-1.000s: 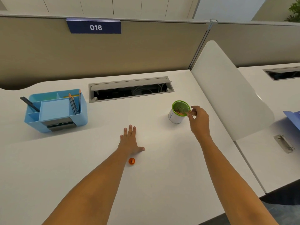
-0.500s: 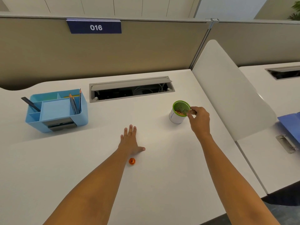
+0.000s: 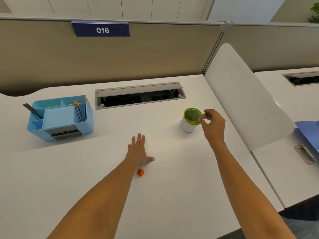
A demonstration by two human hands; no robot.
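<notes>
A white cup with a green rim (image 3: 187,127) stands on the white desk (image 3: 172,195), right of centre. My right hand (image 3: 213,125) is at the cup's right edge. Its thumb and fingertips pinch a translucent green lid (image 3: 194,115) that tilts over the cup's mouth. Orange bits show inside the cup under the lid. My left hand (image 3: 138,150) lies flat on the desk with straight fingers and the thumb spread, holding nothing. A small orange sharpener (image 3: 140,172) lies on the desk just beside my left wrist, apart from the hand.
A light blue desk organiser (image 3: 58,118) with several pencils stands at the left. An open cable hatch (image 3: 139,95) lies behind the cup. A white divider panel (image 3: 241,100) rises on the right. A blue folder (image 3: 309,133) lies on the neighbouring desk.
Both hands stay where they were. My right hand keeps its pinch at the cup's rim, and the lid's tilt looks about the same.
</notes>
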